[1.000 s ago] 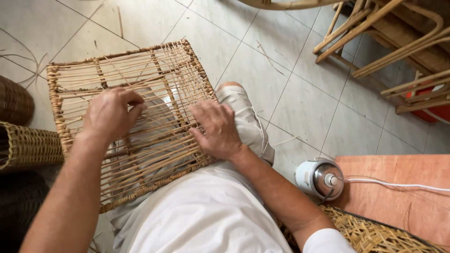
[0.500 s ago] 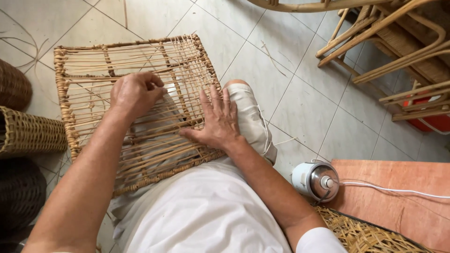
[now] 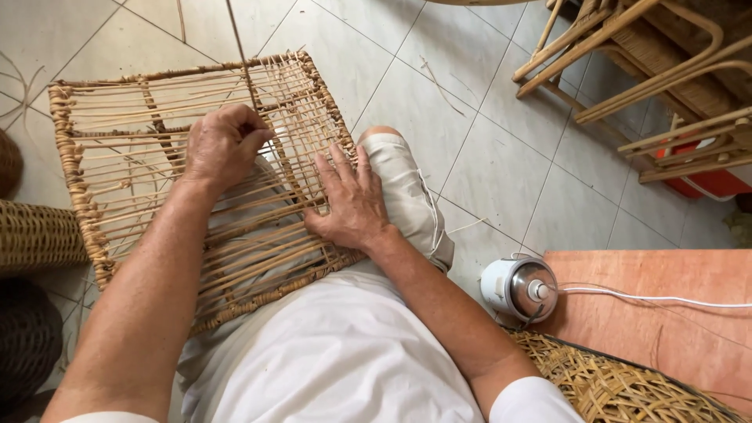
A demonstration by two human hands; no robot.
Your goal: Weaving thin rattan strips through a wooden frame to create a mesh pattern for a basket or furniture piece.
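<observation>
A square woven rattan panel lies tilted across my lap and knee. My left hand rests on its middle with the fingers pinched on a thin rattan strand that rises up and away from the panel. My right hand lies flat on the panel's right part, fingers spread, pressing the weave down against my knee.
A woven basket and a dark one stand at the left. At the right are a small white appliance with a cord, a reddish board, a woven mat, and rattan furniture frames at top right.
My left hand has moved up the panel and closed on a strand. The right hand has shifted slightly and stays flat on the weave.
</observation>
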